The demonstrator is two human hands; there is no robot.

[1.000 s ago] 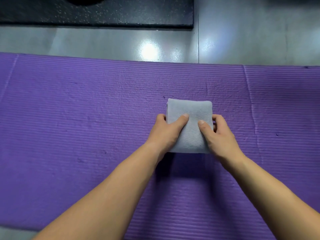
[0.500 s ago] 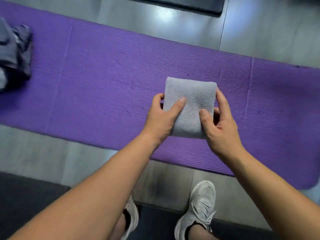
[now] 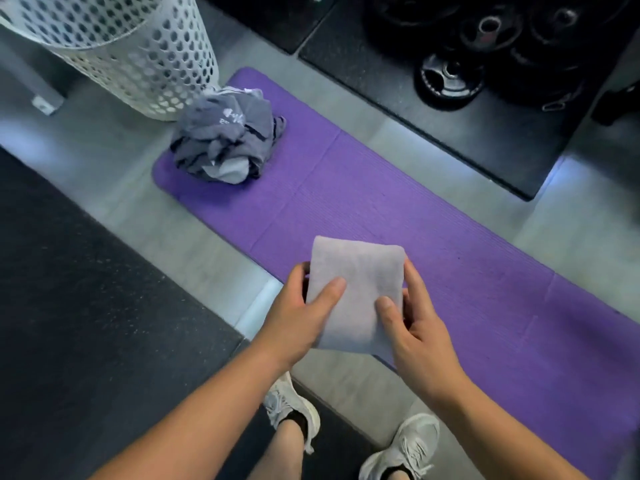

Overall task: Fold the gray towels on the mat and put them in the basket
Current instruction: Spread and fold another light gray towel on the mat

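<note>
A folded gray towel [image 3: 356, 292], a neat thick rectangle, is held in 2 bare hands over the near long edge of a purple mat [image 3: 450, 209]. The left hand [image 3: 304, 317] grips the towel's left side, thumb lying across the top and fingers tucked beneath. The right hand [image 3: 420, 329] grips the right side in the same way, thumb on top and fingers curled round the edge. Both forearms reach in from the bottom of the view.

The mat runs diagonally across a pale gray floor [image 3: 214, 237]. At the mat's far left end sits a crumpled pile of unfolded gray towels [image 3: 225, 140], some darker and some lighter. Just past that end, off the mat and just beside the pile, stands a white basket [image 3: 138, 53] with round holes all over its wall. Beyond the mat's far long edge, black weight plates [image 3: 450, 77] rest on a dark slab. On the near side of the mat, 2 white sneakers [image 3: 294, 407] stand on the floor, with black rubber flooring [image 3: 86, 289] to their left.
</note>
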